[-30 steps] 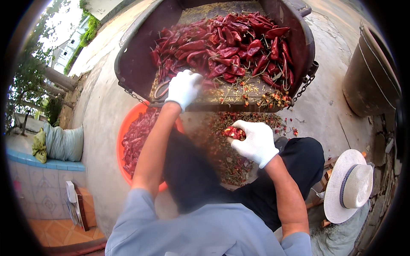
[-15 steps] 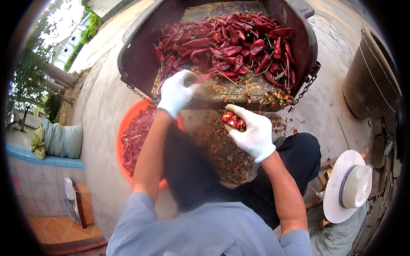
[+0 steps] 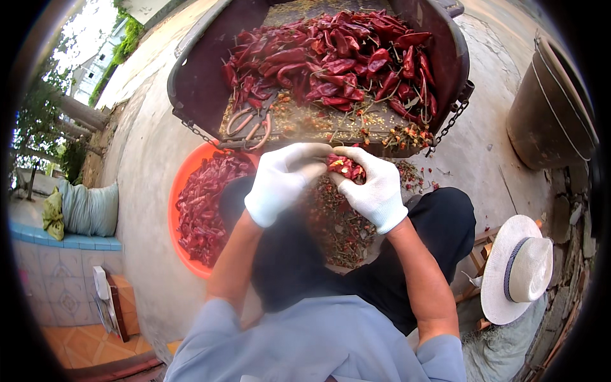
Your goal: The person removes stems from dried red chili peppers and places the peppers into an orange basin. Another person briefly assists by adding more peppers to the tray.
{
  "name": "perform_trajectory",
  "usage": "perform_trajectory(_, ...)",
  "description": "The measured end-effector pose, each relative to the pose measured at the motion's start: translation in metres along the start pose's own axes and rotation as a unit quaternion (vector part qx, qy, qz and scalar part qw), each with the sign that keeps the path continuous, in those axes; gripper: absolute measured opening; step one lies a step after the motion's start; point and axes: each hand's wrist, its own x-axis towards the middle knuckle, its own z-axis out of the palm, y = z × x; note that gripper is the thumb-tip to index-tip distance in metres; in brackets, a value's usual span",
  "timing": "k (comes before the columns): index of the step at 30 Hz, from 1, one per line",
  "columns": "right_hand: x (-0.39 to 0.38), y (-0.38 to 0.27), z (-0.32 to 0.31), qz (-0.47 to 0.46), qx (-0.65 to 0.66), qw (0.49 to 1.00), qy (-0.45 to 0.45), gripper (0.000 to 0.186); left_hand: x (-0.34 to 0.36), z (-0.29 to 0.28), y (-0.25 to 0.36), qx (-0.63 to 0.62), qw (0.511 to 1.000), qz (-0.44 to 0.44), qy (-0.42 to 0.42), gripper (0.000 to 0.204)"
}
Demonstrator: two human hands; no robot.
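White-gloved, my right hand [image 3: 372, 184] curls round a small bunch of dried red chili peppers [image 3: 345, 167], whose pale cut ends show. My left hand [image 3: 286, 178], also gloved, has its fingers closed against the left side of that bunch, partly covering it. Just beyond both hands is the front edge of a dark cart bed [image 3: 197, 83], with a heap of whole dried red chilies [image 3: 337, 60] in it. Scissors [image 3: 251, 127] with copper-coloured handles lie at the bed's near left, their blades partly under chilies.
An orange basin [image 3: 175, 210] of red chilies stands left of my legs. Stems and scraps [image 3: 347, 239] cover the ground between my knees. A brown bucket [image 3: 547, 108] stands at right, and a pale hat [image 3: 519, 270] rests nearer. A stuffed sack [image 3: 90, 207] lies at far left.
My left hand has come from the chili heap down and right to meet my right hand. The scissors now show in the cart. My right hand stays around its bunch.
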Motion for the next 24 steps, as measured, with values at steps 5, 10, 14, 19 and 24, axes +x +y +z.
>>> perform_trajectory(5, -0.001, 0.0, -0.01, 0.187, 0.213, 0.952, -0.113, 0.032, 0.006, 0.001, -0.021, 0.085, 0.986, 0.144, 0.02, 0.018)
perform_trajectory(10, -0.002, -0.007, -0.025, 0.266, 0.42, 0.857, -0.138, 0.032, 0.005, 0.016, -0.013, -0.071, 0.997, 0.036, 0.024, 0.017)
perform_trajectory(14, -0.004, -0.004, -0.026, 0.264, 0.534, 0.788, -0.155, 0.031, 0.003, 0.028, -0.02, -0.221, 0.975, 0.031, 0.01, 0.014)
perform_trajectory(19, 0.001, -0.002, -0.031, 0.226, 0.314, 0.906, -0.171, 0.027, 0.0, 0.034, -0.013, -0.082, 0.993, 0.078, 0.037, 0.012)
perform_trajectory(24, -0.015, 0.0, -0.017, -0.072, -0.113, 0.991, -0.016, 0.019, 0.004, 0.04, -0.023, -0.015, 0.997, -0.057, 0.04, 0.015)
